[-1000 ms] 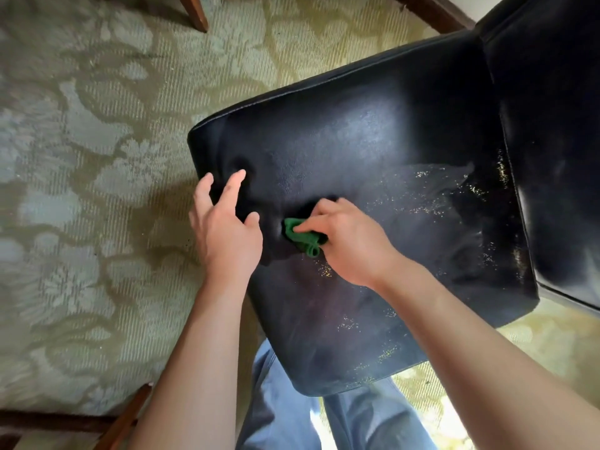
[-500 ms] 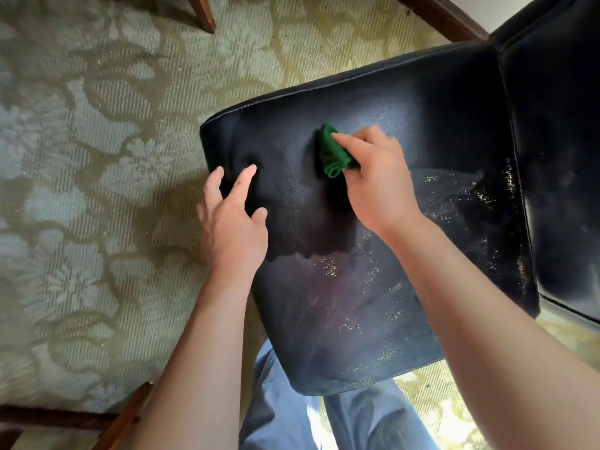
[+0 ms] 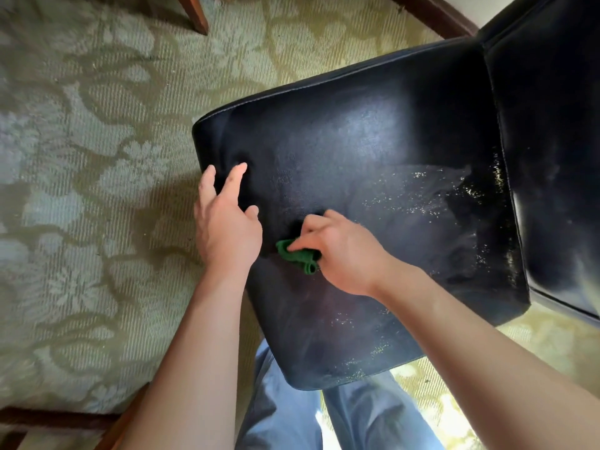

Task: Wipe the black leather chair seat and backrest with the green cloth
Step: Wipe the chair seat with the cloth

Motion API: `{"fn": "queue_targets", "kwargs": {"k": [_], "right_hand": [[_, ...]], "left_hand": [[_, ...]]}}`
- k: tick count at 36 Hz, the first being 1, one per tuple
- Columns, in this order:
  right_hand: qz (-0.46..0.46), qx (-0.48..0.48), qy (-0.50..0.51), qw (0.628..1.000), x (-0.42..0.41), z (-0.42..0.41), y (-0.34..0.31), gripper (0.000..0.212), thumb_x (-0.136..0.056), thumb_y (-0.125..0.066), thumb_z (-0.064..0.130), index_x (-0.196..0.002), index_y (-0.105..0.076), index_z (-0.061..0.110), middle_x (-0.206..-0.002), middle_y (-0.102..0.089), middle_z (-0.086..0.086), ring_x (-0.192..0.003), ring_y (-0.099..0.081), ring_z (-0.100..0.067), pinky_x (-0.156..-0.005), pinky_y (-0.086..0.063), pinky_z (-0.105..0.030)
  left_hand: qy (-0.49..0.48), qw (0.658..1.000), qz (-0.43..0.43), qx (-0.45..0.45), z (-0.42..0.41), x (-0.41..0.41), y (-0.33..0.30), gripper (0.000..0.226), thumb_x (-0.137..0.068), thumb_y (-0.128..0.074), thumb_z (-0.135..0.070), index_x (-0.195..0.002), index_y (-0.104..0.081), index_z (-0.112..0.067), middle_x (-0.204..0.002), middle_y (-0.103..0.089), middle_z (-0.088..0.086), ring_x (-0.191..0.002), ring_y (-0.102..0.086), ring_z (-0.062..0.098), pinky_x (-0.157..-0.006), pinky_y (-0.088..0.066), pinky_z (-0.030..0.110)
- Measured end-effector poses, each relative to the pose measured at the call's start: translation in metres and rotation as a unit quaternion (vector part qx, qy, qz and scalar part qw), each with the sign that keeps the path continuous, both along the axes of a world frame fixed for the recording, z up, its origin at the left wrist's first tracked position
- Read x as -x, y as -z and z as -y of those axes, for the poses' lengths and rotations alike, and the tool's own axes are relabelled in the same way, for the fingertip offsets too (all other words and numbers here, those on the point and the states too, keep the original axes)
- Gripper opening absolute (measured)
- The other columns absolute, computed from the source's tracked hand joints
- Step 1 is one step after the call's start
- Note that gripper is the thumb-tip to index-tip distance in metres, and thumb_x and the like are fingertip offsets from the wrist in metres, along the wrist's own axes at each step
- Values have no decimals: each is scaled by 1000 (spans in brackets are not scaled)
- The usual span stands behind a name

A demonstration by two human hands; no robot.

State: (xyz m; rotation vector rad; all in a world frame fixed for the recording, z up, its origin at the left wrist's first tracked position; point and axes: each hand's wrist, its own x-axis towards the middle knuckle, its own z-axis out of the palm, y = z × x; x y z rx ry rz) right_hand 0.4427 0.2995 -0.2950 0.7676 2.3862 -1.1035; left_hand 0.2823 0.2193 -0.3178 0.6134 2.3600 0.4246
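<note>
The black leather chair seat [image 3: 373, 151] fills the middle of the view, with its backrest [image 3: 552, 141] rising at the right. My right hand [image 3: 344, 251] presses a bunched green cloth [image 3: 297, 256] onto the seat near its left side. My left hand [image 3: 224, 225] rests with fingers spread on the seat's left edge, holding nothing. Pale specks and a dull smear show on the seat toward the backrest.
A green floral carpet [image 3: 97, 190] lies to the left. A wooden furniture leg [image 3: 194, 14] stands at the top and a wooden piece [image 3: 65, 420] at the bottom left. My blue trouser legs [image 3: 285, 417] are below the seat's front edge.
My right hand swept the cloth from the seat's near left part up toward the far edge, then back down to the near left. My left hand stayed on the seat's edge.
</note>
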Motion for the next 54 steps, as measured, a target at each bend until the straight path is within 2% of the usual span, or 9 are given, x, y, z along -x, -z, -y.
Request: {"fn": "queue_targets", "kwargs": {"k": [3,7,16,24,31,36,41,45,54], "right_hand": [[-76,23,104,991,-14,-10,-5,53,-80,-55,-6,-121,-69,26,-100,-58,7,-91,-50,-24,-80,-50,-44],[-136,-78,252,955,-43,-48,-6,49,-81,-59,-4,-123,-68,21,-97,-53,8,-94,-56,-31,-86,-49,-43],[-63,-212,399,890,-73,-104,19,55,-84,-48,-5,-127,-64,25,-110,-56,0,-97,-50,-32,-84,-48,-41],[-48,-177,313,932,-58,-92,23,59,-79,-45,-6,-122,-67,27,-106,-58,-1,-88,-43,-28,-75,-49,-44],[-24,-59,118,991,-65,-33,10,54,-82,-30,19,-116,-69,33,-100,-55,5,-85,-35,-19,-63,-49,-38],[3,25,9,1000,-75,-21,-3,44,-84,-48,9,-114,-69,34,-102,-53,8,-90,-38,-18,-68,-52,-41],[-115,-65,144,981,-74,-57,-2,61,-70,-42,-1,-117,-70,27,-100,-60,3,-85,-47,-27,-70,-50,-44],[-74,-159,260,950,-60,-86,8,60,-77,-48,-6,-123,-67,28,-104,-60,0,-89,-45,-28,-70,-52,-45],[-26,-69,88,993,-42,-50,6,49,-86,-49,3,-121,-67,34,-104,-54,5,-88,-33,-20,-62,-47,-37]], "left_hand": [[1,999,-30,22,-8,-6,-4,63,-93,-63,-12,-146,-44,-40,-165,-20,-4,-144,-30,30,-109,-38,46],[41,995,-89,30,-23,-19,-8,55,-91,-68,-20,-142,-49,-30,-162,-22,-2,-142,-30,32,-105,-37,55],[88,990,-105,16,-48,-44,1,57,-88,-73,-20,-137,-53,-42,-162,-20,-4,-149,-18,29,-104,-36,64],[84,990,-112,17,-47,-42,8,58,-87,-75,-22,-136,-54,-45,-161,-22,-7,-149,-18,26,-105,-34,61],[73,992,-105,13,-47,-41,5,58,-86,-76,-21,-135,-55,-45,-160,-23,-9,-148,-19,25,-106,-33,59],[76,992,-99,12,-47,-41,2,58,-87,-75,-22,-136,-55,-45,-161,-22,-9,-149,-18,25,-109,-32,59],[77,992,-96,12,-48,-41,2,57,-88,-74,-22,-136,-55,-45,-161,-21,-9,-149,-17,25,-110,-30,59],[76,993,-95,6,-47,-41,2,57,-88,-74,-22,-136,-55,-45,-162,-21,-9,-149,-17,24,-110,-30,59],[85,992,-90,6,-44,-38,3,57,-90,-73,-24,-139,-52,-45,-163,-20,-9,-151,-17,24,-112,-32,60]]}}
